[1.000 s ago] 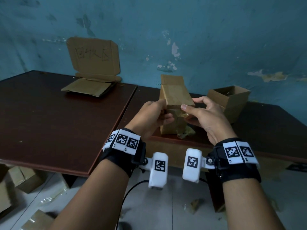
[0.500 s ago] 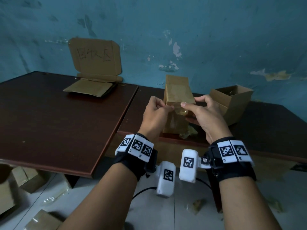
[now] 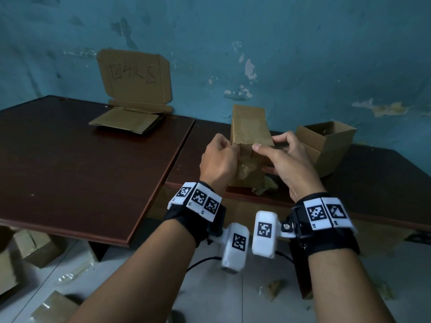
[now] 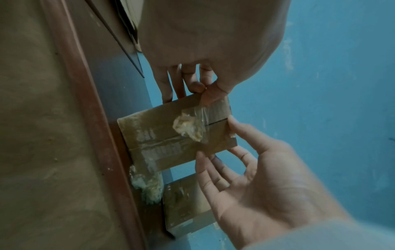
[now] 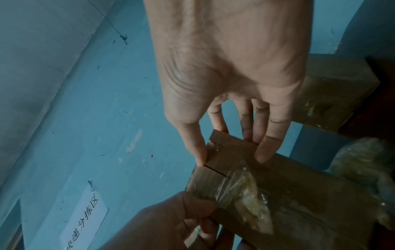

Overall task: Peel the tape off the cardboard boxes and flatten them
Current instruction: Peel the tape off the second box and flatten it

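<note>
A tall cardboard box [image 3: 250, 134] stands upright near the front edge of the right dark table [image 3: 373, 183]. My left hand [image 3: 219, 157] is at the box's top left edge. Its thumb and forefinger pinch a strip of clear tape [image 4: 202, 108] that ends in a crumpled wad [image 4: 188, 128] on the box face [image 4: 162, 140]. My right hand [image 3: 279, 157] grips the box's top end, thumb [image 5: 196, 152] on the near edge and fingers [image 5: 265, 148] over the far side. The tape [image 5: 245, 191] crosses the box [image 5: 299, 182] by a slit.
An open cardboard box [image 3: 326, 145] sits just right of the hands. Crumpled tape [image 3: 265, 186] lies at the table's front edge. Flattened cardboard [image 3: 130, 120] lies on the left table [image 3: 70, 171] under a propped sheet. More boxes [image 3: 35, 248] lie on the floor.
My left hand has moved up the box's near face to its top left edge and now pinches the tape there. The right hand has kept its hold on the box top.
</note>
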